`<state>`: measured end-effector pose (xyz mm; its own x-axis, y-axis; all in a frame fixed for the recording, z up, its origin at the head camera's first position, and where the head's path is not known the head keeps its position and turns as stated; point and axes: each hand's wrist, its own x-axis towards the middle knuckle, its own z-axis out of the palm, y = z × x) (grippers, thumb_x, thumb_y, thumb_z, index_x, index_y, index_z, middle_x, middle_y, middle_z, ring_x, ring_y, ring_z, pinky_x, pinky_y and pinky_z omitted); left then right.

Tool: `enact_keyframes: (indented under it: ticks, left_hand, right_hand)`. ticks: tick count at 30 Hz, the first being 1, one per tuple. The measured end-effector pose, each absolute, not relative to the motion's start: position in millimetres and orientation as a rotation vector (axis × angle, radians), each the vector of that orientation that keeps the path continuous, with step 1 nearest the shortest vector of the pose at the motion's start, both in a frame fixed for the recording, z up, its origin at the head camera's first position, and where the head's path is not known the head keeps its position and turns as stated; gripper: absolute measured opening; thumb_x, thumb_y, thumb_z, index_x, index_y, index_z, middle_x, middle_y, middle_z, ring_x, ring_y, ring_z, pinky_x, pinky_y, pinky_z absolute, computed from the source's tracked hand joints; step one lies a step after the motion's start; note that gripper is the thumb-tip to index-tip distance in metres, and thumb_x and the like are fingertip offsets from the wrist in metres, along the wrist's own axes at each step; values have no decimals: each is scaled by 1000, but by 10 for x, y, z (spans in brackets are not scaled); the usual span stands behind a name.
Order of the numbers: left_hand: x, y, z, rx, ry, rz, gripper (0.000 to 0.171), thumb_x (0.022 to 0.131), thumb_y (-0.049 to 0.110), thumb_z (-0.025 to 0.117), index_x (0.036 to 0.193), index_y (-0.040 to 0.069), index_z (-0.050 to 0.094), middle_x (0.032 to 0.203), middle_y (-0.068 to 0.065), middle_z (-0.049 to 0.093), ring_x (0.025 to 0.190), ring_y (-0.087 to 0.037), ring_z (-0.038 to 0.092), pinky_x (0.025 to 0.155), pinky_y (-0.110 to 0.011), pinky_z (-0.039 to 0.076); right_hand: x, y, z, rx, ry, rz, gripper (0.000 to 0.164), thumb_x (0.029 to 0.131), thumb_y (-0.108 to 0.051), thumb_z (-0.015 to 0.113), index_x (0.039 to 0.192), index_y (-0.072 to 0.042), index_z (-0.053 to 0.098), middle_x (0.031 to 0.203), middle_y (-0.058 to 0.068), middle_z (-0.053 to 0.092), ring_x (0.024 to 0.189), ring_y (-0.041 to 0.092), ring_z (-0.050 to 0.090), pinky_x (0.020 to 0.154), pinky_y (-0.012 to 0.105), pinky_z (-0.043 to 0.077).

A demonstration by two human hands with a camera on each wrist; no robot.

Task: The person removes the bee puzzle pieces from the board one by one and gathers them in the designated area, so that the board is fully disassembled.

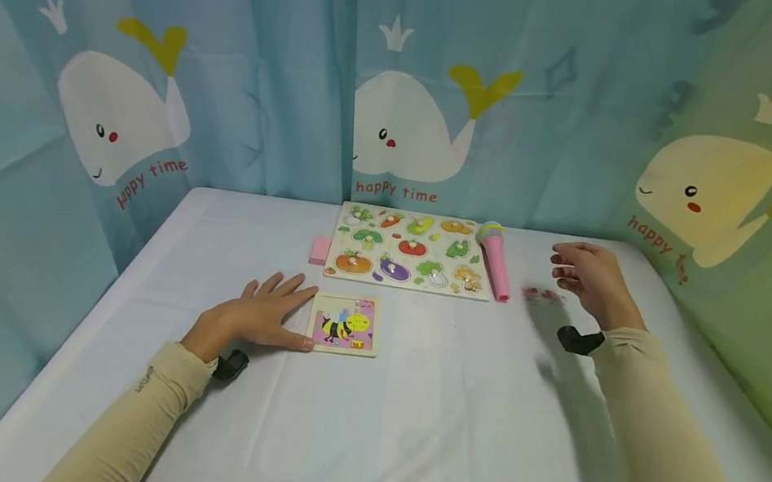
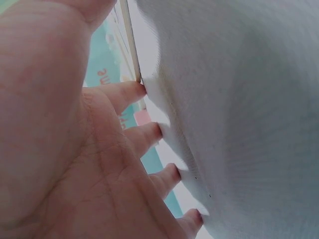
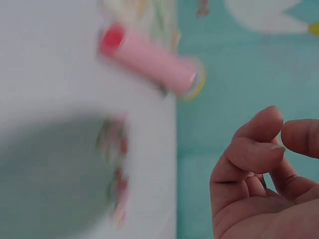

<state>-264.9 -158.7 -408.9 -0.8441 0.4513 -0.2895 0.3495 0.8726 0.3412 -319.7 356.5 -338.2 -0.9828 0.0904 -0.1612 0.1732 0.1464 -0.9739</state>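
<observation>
My left hand [image 1: 264,314] lies on the table with its fingers spread. Its thumb and index fingertip touch the left edge of a small square bee puzzle [image 1: 347,324] in a wooden frame. In the left wrist view the fingertips [image 2: 153,130] rest on the white cloth beside the frame edge. Above the table at the right, my right hand [image 1: 595,283] hovers with loosely bent fingers and nothing visible in them. Below and left of it lies a small reddish patterned thing [image 1: 543,295], blurred in the right wrist view; its kind is unclear. A pink toy microphone [image 3: 152,62] lies farther left.
A vegetable peg puzzle board [image 1: 412,251] lies at the back of the white-covered table [image 1: 356,451], with the microphone against its right edge. A pink block [image 1: 320,250] sits at the board's left side. Whale-print curtains [image 1: 278,61] enclose the back and sides.
</observation>
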Motion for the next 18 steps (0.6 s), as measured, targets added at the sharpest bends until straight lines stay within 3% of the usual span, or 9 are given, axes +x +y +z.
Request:
enact_keyframes:
  ticks: [4, 11, 18]
  left_hand:
    - [-2655, -1588, -4105, 602, 2680, 392, 106, 94, 64, 72, 172, 13, 23, 178, -21, 9, 161, -50, 2, 122, -74, 4]
    - [-2657, -1588, -4093, 597, 2682, 383, 106, 94, 63, 73, 172, 13, 23, 178, -20, 9, 161, -50, 2, 122, -74, 4]
    - [-2659, -1600, -4098, 599, 2686, 385, 106, 94, 64, 73, 172, 13, 23, 178, -20, 9, 161, -50, 2, 122, -74, 5]
  right_hand:
    - [-3180, 3317, -3300, 195, 2251, -2058, 19, 112, -23, 59, 122, -6, 61, 97, -1, 66, 79, 13, 63, 70, 25, 53]
    - [-3163, 2866, -3222, 45, 2310, -1976, 33, 113, -24, 58, 134, 1, 55, 102, -1, 66, 80, 12, 61, 70, 23, 52]
    - [-3166, 2515, -3262, -80, 2270, -1957, 25, 112, -16, 57, 127, 4, 58, 104, 4, 65, 78, 13, 61, 69, 23, 53]
